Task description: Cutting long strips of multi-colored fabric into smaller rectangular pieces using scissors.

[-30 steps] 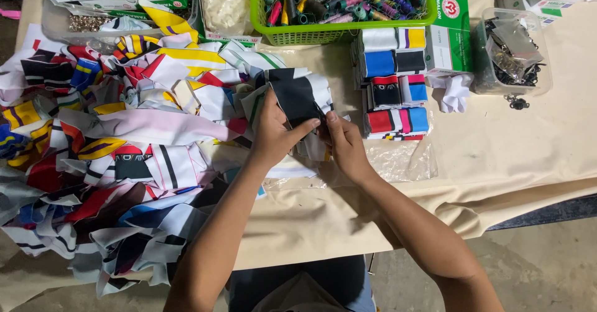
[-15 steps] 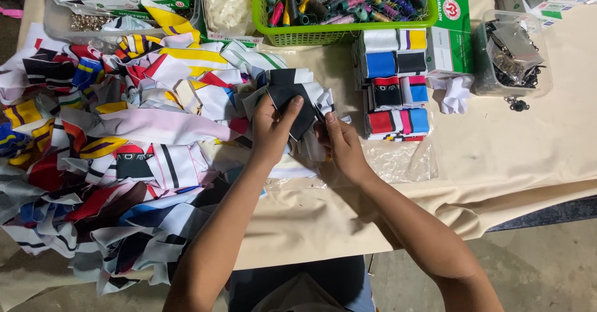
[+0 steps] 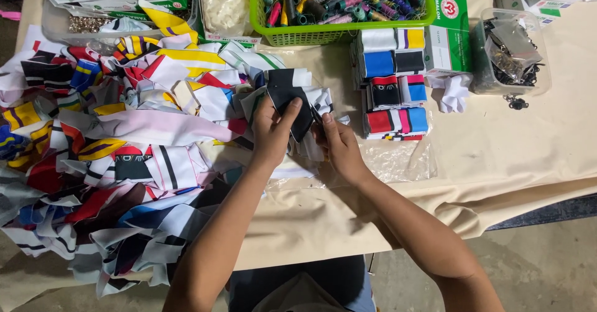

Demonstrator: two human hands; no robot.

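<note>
My left hand (image 3: 272, 131): fingers curled, thumb on top, pinching black fabric piece (image 3: 287, 94). My right hand (image 3: 339, 145): fingers closed at same piece's right edge, fingertips partly hidden, grip there unclear. Piece held just above table (image 3: 497, 162), middle of far side. Left of hands: sprawling pile of coloured fabric strips (image 3: 112, 162). Right: neat stacks of folded pieces (image 3: 392, 82). Beyond: green basket of thread spools (image 3: 336, 7). Far right: clear tub of dark metal clips (image 3: 510, 54).

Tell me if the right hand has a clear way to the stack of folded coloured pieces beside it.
Probably yes: the right hand sits just left of the folded stack, with only bare tabletop and a clear plastic bag nearby, though it is busy with the black fabric piece.
</note>
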